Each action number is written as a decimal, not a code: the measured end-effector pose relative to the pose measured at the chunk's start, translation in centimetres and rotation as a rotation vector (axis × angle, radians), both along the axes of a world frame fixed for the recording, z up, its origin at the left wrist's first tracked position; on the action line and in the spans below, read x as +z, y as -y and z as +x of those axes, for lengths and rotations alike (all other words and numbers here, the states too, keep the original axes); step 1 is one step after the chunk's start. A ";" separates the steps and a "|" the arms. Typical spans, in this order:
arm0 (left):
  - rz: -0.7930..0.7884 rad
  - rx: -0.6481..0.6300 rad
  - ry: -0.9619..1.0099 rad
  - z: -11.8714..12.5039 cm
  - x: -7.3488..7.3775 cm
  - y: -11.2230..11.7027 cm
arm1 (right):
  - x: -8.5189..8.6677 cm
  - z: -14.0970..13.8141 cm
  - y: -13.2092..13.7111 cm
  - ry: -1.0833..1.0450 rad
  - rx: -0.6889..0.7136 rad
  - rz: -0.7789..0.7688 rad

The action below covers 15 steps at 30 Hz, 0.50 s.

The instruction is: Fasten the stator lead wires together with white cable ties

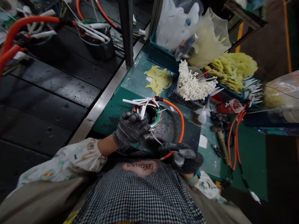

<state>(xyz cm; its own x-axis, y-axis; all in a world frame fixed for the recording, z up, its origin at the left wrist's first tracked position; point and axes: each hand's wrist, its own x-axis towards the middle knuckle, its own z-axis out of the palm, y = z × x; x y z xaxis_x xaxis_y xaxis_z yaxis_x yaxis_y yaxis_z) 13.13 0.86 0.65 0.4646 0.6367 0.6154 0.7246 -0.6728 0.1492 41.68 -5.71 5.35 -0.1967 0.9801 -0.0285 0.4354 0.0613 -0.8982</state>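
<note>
My left hand (pixel 130 128), in a dark knit glove, is closed round the near rim of a round wound coil (pixel 153 116) with copper wire and white sleeved leads (pixel 137 102) sticking out to the left. An orange cable (pixel 181 123) loops from the coil's top round to the right and down. My right hand (pixel 184 157), also gloved, is closed low at the near end of that cable, fingers pinched together; a thin white strand (pixel 155 137) runs from the coil toward it. Both hands are over a green bench mat (pixel 109 115).
A bundle of white sleeved sticks (pixel 191 82) and yellow paper slips (pixel 160 79) lie behind the coil. Bags of yellow strips (pixel 233 67) fill blue bins. More orange cables (pixel 233 137) and hand tools (pixel 220 140) lie right. A dark conveyor (pixel 58 81) carries other coils (pixel 98 37) left.
</note>
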 end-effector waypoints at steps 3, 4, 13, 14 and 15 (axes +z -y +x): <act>0.005 0.001 -0.057 -0.1 0.5 0.0 | 0.1 -2.1 -2.6 -0.007 0.112 0.022; -0.020 0.005 -0.082 -0.1 0.5 0.0 | -0.1 -2.8 -3.5 0.010 0.110 0.059; -0.112 -0.072 0.009 0.0 -0.1 -0.6 | 0.6 -5.9 -9.5 0.215 0.015 0.306; -0.088 -0.067 0.016 -0.1 -0.2 -0.6 | 0.8 -6.1 -9.9 0.179 0.031 0.299; -0.080 -0.057 0.014 -0.1 -0.4 -0.7 | 1.1 -6.2 -10.3 0.134 0.037 0.280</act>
<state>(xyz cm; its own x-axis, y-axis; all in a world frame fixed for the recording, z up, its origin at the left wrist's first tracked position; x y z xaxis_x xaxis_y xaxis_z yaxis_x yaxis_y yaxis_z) 13.06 1.52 0.29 0.4934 0.6566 0.5704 0.6826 -0.6988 0.2139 35.52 4.56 6.48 -0.2453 0.9457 0.2131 0.5416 0.3160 -0.7790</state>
